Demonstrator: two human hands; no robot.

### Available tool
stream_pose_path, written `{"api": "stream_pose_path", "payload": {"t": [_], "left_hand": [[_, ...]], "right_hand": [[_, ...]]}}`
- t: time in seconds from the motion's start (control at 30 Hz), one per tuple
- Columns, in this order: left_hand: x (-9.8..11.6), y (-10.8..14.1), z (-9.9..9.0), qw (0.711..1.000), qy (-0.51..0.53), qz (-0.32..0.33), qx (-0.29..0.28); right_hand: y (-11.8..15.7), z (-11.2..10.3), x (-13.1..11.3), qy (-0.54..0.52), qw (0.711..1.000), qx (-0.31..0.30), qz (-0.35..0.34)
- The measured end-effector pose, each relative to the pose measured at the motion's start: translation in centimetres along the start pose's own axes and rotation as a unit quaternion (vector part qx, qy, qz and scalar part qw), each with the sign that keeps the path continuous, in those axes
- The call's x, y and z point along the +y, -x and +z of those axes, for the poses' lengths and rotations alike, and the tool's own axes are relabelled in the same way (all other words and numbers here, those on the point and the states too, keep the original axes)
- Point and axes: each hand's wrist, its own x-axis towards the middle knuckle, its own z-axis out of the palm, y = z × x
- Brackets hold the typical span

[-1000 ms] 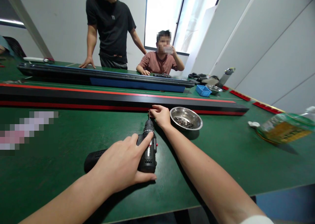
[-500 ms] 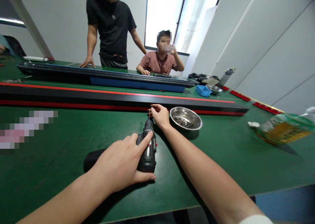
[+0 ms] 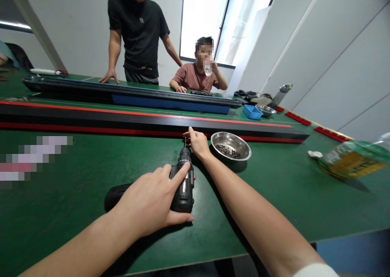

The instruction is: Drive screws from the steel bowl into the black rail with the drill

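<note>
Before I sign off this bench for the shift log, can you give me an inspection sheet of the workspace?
Surface: green table, matte, bare in front.
Job's things: black cordless driver lying flat, bit aimed at the long black rail with red stripe; steel bowl of small dark screws.
Clutter: plastic bottle lying on its side, blue tray, second bowl.
Hands: left hand grips the driver; right hand pinches at the bit tip.
Cables: nothing seen.
Surroundings: two people across the table, window.

Drill (image 3: 183, 183) on table (image 3: 76, 179), bowl (image 3: 230, 146) right, rail (image 3: 137, 122) behind
</note>
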Motion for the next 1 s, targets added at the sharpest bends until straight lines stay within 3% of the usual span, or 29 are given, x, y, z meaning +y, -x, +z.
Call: {"api": "stream_pose_path", "payload": {"t": [0.33,1.0], "left_hand": [[-0.06,-0.04,0.13,1.0,-0.002,0.002,0.005],[-0.24,-0.06,0.37,1.0,-0.001,0.003,0.009]], "right_hand": [[-0.22,0.1,0.22,-0.044,0.999,0.008,0.029],[-0.04,0.1,0.03,-0.039,0.999,0.011,0.01]]}}
